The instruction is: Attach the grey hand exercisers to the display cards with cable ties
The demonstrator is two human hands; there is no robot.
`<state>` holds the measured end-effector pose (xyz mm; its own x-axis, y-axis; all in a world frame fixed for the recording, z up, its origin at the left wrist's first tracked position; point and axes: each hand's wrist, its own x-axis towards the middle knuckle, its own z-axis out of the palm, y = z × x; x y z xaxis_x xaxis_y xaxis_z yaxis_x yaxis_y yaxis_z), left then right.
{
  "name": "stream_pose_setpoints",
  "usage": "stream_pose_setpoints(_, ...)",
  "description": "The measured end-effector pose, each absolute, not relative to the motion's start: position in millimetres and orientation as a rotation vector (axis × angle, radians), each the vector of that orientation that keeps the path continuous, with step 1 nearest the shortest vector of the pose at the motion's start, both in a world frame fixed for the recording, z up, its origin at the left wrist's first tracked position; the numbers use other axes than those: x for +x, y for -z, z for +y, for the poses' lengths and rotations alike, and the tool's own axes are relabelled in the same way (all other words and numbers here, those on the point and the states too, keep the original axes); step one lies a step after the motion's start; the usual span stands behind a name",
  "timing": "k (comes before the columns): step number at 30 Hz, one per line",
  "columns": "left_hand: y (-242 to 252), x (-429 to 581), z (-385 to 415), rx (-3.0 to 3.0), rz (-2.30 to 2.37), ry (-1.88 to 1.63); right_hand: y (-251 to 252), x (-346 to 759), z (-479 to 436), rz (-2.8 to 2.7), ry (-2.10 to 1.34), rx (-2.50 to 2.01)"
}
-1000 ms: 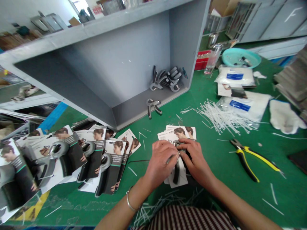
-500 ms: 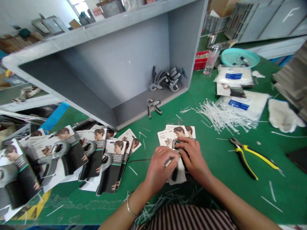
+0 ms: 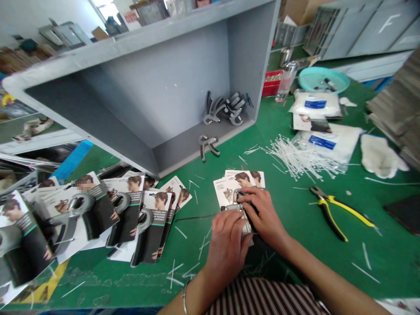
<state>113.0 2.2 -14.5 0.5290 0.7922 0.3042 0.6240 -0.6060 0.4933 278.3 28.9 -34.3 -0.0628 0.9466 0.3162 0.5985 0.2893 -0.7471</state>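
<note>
In front of me a hand grip strengthener (image 3: pixel 236 197) with a coil spring lies on a printed card (image 3: pixel 220 187), on top of more cards. My left hand (image 3: pixel 228 238) curls over the handles from the near side, fingers bent and closed on them. From the right, my right hand (image 3: pixel 262 210) presses its bent fingers around the spring end. Much of the strengthener is hidden under both hands. To the left, several strengtheners (image 3: pixel 143 221) are mounted on cards in an overlapping row.
A grey crate (image 3: pixel 197 57) lies on its side at the back, with loose strengtheners (image 3: pixel 226 109) inside. Pliers (image 3: pixel 328 210) with yellow-black handles lie to the right. Behind them are a pile of white cable ties (image 3: pixel 292 159), plastic packets (image 3: pixel 316 104), a glove (image 3: pixel 380 156) and a turquoise plate (image 3: pixel 323 78).
My left hand has shifted down and turned over the handles, which now lie more crosswise under its fingers. My right hand stays near the spring. The view has shifted slightly.
</note>
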Motion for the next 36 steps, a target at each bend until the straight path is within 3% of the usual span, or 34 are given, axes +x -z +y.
stream_pose_setpoints(6, 20, 90, -9, 2.292, 1.496, -0.691, 18, 276, -1, -1.946, -0.531, -1.375)
stream_pose_setpoints(20, 15, 74, -3, 2.119, 1.349, -0.624, -12, 248, -10, -2.329, -0.525, -1.489)
stream_pose_setpoints(27, 10, 36, 4, 1.898, 1.352, -0.699, -8, 262, -15, -2.199, -0.806, -1.368)
stream_pose_setpoints(36, 19, 64, 13, 1.944, 1.207, -0.792, 6, 262, -5, -2.189, -0.714, -1.315)
